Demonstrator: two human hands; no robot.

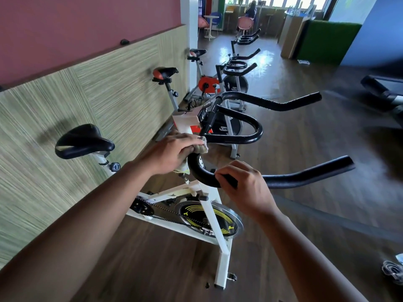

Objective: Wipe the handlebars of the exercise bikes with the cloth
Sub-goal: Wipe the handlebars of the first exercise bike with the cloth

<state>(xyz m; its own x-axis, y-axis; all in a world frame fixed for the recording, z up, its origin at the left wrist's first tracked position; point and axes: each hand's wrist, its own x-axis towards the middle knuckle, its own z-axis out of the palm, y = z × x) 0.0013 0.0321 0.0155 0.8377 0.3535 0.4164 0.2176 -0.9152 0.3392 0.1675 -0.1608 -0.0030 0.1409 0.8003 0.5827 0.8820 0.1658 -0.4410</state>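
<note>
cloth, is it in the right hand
No, the left hand grips the cloth against the handlebar, while the right hand holds the bar with no cloth.

A striped wall panel [98,88] runs along the left under a maroon wall [76,22]. Dark wooden floor [305,138] spreads right. Far off stand a white round table [211,17], a pink chair [245,22] and a green partition [327,42]. A coiled cable [391,271] lies near right.
</note>
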